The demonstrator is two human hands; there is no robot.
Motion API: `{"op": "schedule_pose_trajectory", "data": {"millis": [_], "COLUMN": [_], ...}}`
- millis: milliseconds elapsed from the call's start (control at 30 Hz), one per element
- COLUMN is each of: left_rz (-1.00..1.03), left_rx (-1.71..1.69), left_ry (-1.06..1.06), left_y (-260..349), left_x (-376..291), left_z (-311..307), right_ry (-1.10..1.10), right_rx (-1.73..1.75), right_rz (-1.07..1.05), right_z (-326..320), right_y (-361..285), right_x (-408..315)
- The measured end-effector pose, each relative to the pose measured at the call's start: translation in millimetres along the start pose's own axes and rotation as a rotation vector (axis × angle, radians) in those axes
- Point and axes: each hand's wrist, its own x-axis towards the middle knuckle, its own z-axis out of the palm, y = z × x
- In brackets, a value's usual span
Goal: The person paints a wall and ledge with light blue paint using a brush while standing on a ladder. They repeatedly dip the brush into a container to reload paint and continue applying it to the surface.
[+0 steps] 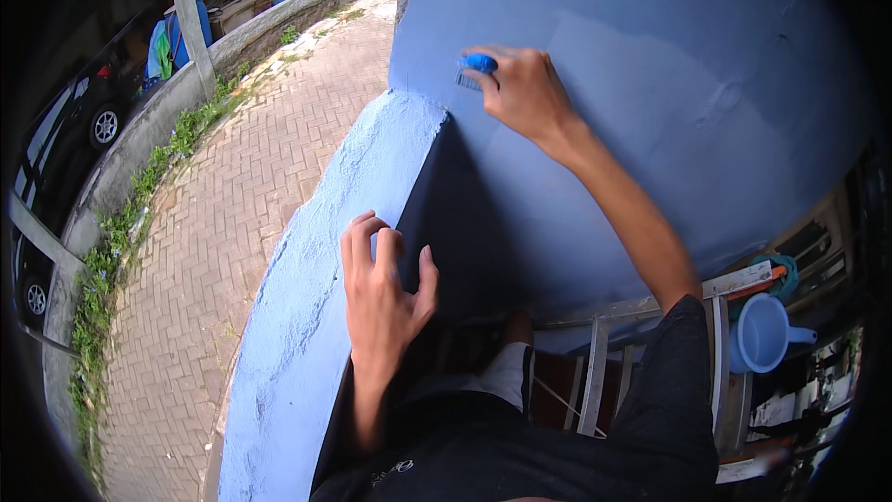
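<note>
My right hand [526, 87] grips a brush with a blue handle [481, 62], its dark bristles turned toward the blue-painted wall [627, 125]. The brush is close to the wall's left edge, just above where a low wall joins it. Whether the bristles touch the surface is hard to tell. A lighter patch spreads over the wall right of that hand. My left hand [382, 279] is at the inner edge of the low wall's rough, light-blue top [300, 307], fingers curled and apart, with nothing in them.
Beside my right arm stands a metal ladder [592, 376], with a light-blue plastic dipper [761, 332] by it. Below on the left runs a brick-paved lane [279, 146], bordered by weeds [143, 181] and a low concrete wall [132, 118]. A dark car [63, 146] stands beyond.
</note>
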Motion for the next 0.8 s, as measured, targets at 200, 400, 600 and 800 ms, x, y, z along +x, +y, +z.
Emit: {"op": "schedule_pose_trajectory", "data": {"millis": [200,400,600,800], "left_rz": [0.009,0.003,0.013,0.033], "left_rx": [-0.003,-0.025,-0.039,-0.012], "left_ry": [0.013,0.006,0.0,0.0], "left_y": [-1.5,-2.8,-1.1,-2.7], "left_x": [-1.3,-2.3,-1.7,-0.9], "left_z": [-4.1,-0.1,1.0,3.9], "right_ry": [0.507,0.249,-0.217,-0.006], "right_rx": [-0.308,-0.519,-0.199,0.017], "right_rz": [-0.416,-0.438,-0.274,-0.191], "right_z": [-81.5,12.3,97.5,78.8], "right_y": [-1.5,8.5,-12.9,-7.4], "right_x": [106.4,16.1,-140.8,-113.2]}}
